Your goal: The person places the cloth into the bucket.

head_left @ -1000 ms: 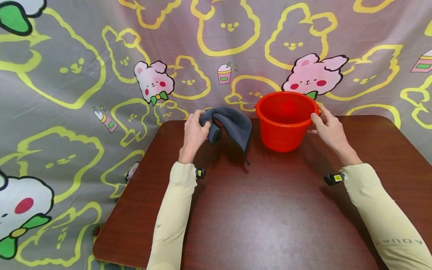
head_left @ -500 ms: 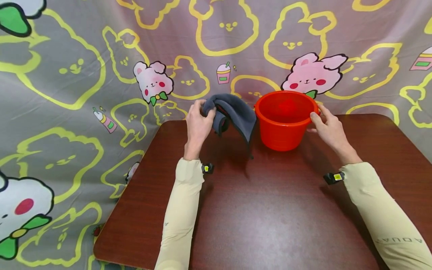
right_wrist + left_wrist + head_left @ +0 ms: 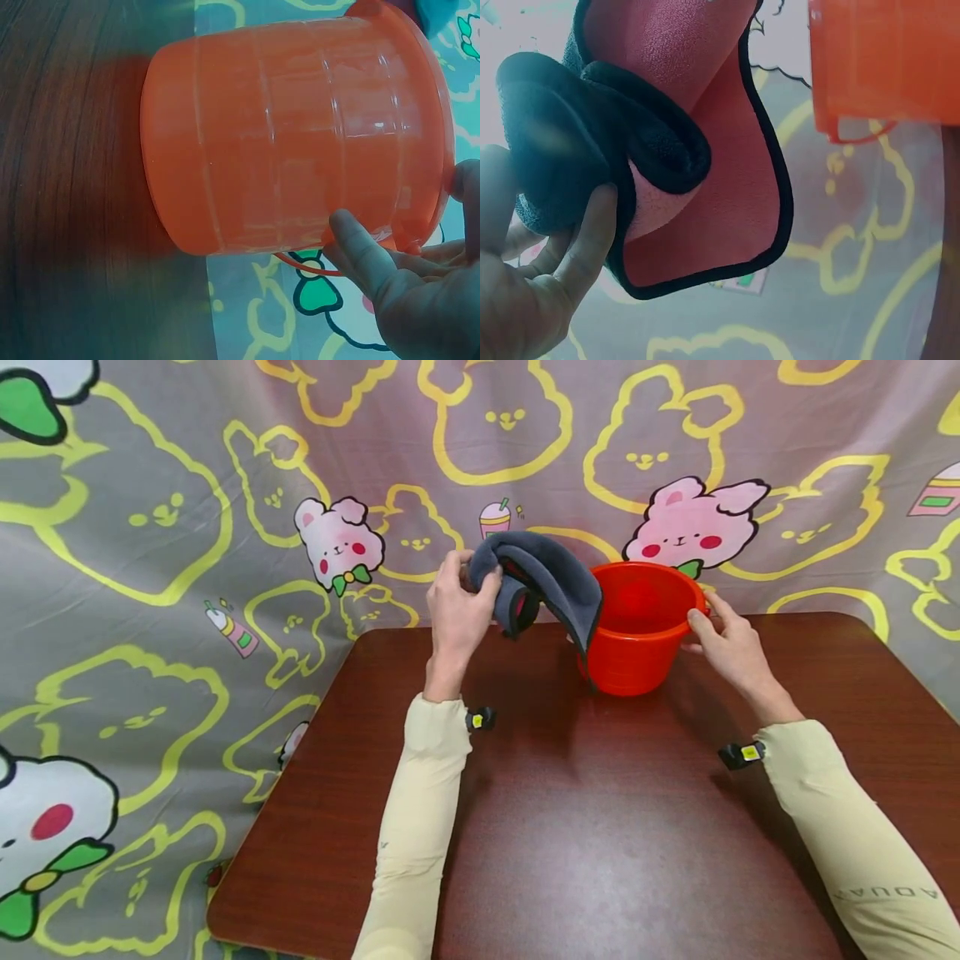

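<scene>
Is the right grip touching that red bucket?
Touching. The head view shows the right grip with its thumb on the rim of the red bucket.

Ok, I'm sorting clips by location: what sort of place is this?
Probably an indoor filming corner, though home or studio I can't tell: a cartoon-printed cloth backdrop hangs behind the brown table, and a small black device is worn at each wrist.
</scene>
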Demonstrator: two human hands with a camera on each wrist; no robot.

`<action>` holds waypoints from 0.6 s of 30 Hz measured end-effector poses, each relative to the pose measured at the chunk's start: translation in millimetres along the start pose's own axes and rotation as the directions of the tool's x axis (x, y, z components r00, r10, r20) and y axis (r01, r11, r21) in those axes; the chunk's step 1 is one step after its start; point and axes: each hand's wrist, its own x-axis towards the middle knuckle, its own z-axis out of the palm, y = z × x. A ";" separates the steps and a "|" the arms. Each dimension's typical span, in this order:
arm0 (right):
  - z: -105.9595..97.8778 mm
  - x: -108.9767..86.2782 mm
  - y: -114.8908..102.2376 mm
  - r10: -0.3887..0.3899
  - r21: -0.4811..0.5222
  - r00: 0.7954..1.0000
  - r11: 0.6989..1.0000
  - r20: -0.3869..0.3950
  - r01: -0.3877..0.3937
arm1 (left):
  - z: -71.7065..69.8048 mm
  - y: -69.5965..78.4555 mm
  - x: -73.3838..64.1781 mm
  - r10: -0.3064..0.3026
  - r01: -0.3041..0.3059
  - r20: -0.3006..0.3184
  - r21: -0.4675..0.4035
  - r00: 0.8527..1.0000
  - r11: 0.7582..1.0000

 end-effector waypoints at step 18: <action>-2.0 2.0 0.9 -0.008 0.005 1.000 1.000 0.002 0.007 | 60.6 39.3 8.3 -0.005 0.019 0.139 -0.102 0.990 0.995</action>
